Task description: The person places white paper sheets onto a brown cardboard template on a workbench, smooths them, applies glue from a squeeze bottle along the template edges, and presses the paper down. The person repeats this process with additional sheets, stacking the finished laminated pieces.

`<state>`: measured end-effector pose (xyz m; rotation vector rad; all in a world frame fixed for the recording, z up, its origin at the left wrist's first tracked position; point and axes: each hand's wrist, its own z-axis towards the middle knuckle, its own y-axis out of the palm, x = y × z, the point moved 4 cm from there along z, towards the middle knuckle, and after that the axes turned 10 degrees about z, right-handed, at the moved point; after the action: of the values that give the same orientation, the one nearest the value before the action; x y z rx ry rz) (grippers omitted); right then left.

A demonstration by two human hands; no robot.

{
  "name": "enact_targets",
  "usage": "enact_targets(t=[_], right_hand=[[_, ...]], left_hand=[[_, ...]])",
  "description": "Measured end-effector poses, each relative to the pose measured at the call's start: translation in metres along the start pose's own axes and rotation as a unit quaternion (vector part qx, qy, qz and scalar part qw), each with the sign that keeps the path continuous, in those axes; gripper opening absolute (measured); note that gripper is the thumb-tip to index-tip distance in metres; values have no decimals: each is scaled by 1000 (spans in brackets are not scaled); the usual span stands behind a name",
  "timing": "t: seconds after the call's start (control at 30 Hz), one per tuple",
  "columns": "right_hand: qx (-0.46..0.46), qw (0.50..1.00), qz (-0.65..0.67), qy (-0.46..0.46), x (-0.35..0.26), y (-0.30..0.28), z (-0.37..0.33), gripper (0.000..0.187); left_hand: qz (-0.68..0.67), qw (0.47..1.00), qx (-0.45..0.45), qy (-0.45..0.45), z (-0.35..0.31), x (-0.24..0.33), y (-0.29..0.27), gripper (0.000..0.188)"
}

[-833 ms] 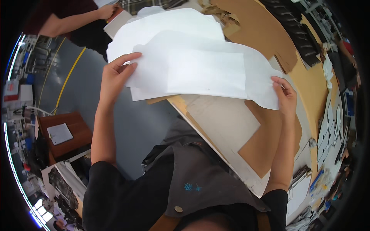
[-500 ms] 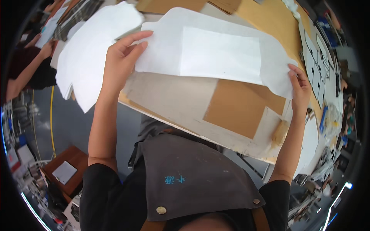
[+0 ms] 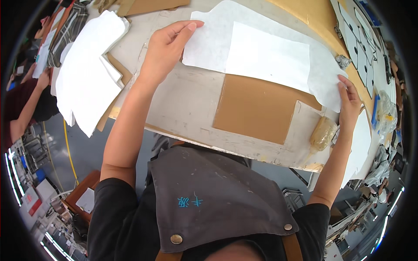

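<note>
A wide, thin white sheet with curved edges (image 3: 204,48) is stretched between my hands above the table. On its middle lies a brighter white rectangular piece (image 3: 267,52). My left hand (image 3: 167,50) pinches the sheet's left end between thumb and fingers. At the lower right end, my right hand (image 3: 349,102) grips the sheet, thumb against fingers. Partly beneath it, a flat brown rectangular board (image 3: 254,113) rests on the table. Close to my right wrist lies a clear squeeze bottle with yellowish contents (image 3: 323,134).
A stack of white cut sheets (image 3: 87,69) overhangs the table (image 3: 178,100) at left. White pieces (image 3: 359,143) lie beyond my right forearm. Tan paper (image 3: 300,11) and white pieces with black lines (image 3: 357,43) are at the far right. Another person's arm (image 3: 32,98) shows at far left.
Both hands, still gripping the sheet, have moved right and the left end has risen in view. The view has shifted, showing more of the bottle and of the stack at left.
</note>
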<state>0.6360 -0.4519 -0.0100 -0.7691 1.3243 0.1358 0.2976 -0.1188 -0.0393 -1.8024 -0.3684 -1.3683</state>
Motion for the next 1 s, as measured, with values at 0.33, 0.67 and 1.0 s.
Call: enact_targets(t=[0.33, 0.67, 1.0], right_hand=[[5, 1000, 0, 8, 9, -2, -3, 24], [1, 1000, -5, 15, 10, 2, -5, 23], [-16, 999, -17, 23, 18, -1, -5, 23]], left_hand=[[12, 1000, 8, 24, 4, 0, 4, 33], [29, 998, 16, 53, 9, -9, 7, 34], [40, 998, 8, 41, 12, -10, 9, 34]])
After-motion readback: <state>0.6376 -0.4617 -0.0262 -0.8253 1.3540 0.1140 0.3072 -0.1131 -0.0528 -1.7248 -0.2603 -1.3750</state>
